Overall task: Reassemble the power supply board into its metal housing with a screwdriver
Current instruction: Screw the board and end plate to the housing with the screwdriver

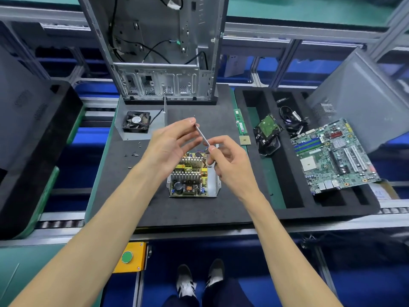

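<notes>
Power supply board [190,177]: it sits inside its metal housing [215,185], in the middle of the dark foam mat [199,209], just under both hands. The heat sinks, yellow parts and a black capacitor are visible from above.
Metal housing: open on top, its right wall stands beside the board.
Screwdriver [202,135]: a thin metal shaft, tilted, held in the air above the board between the two hands.
Left hand [170,147]: raised above the board, the fingertips touch the upper tip of the shaft; if it pinches a screw there I cannot tell, it is too small.
Right hand [230,165]: the thumb and fingers are curled and pinch the lower end of the screwdriver.
Loose screws [134,154]: several small ones lie on the mat to the left of the board, apart from it.
Fan [136,121]: black, mounted on a grey metal plate, behind the left hand.
Computer case [163,52]: stands upright at the far edge of the mat, open, with black cables inside.
RAM sticks [240,124]: green, on the right edge of the mat; a CPU chip [245,140] lies just near them.
Foam tray [287,196]: to the right, it holds a hard drive [266,129], a bundle of cables [292,121] and a motherboard [334,156].
Yellow box with green button [130,257]: under the front edge of the bench.
</notes>
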`<state>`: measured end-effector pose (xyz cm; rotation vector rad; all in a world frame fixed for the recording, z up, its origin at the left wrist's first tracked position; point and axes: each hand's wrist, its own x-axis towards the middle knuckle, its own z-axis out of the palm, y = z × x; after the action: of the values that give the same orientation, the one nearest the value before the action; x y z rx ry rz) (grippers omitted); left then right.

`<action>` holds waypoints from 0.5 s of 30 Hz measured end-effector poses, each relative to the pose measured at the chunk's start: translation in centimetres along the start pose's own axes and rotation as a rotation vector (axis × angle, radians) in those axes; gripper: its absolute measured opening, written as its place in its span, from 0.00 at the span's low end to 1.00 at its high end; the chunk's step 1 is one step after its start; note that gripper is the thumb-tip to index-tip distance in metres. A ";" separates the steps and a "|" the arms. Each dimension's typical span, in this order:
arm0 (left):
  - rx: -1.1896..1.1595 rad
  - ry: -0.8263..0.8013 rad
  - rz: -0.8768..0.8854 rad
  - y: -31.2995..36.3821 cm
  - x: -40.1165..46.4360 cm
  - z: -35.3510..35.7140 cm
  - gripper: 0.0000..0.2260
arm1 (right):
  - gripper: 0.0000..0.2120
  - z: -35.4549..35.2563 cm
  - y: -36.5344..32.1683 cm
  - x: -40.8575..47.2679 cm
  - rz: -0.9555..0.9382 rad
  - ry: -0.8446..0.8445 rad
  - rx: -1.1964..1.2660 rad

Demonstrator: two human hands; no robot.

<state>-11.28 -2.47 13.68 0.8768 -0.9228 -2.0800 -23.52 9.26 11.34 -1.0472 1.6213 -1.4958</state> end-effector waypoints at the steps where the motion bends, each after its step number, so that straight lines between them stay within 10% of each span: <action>1: 0.019 -0.007 -0.001 0.0 -0.1 0.1 0.02 | 0.05 -0.3 0.0 -0.1 -0.011 0.005 -0.010; 15: 0.052 0.161 0.012 -2.1 -2.3 3.3 0.04 | 0.06 -2.7 0.5 -1.5 0.045 -0.024 0.032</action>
<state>-13.25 1.57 14.37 1.0471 -0.8962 -1.9511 -25.32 11.80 11.06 -1.0010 1.5885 -1.4692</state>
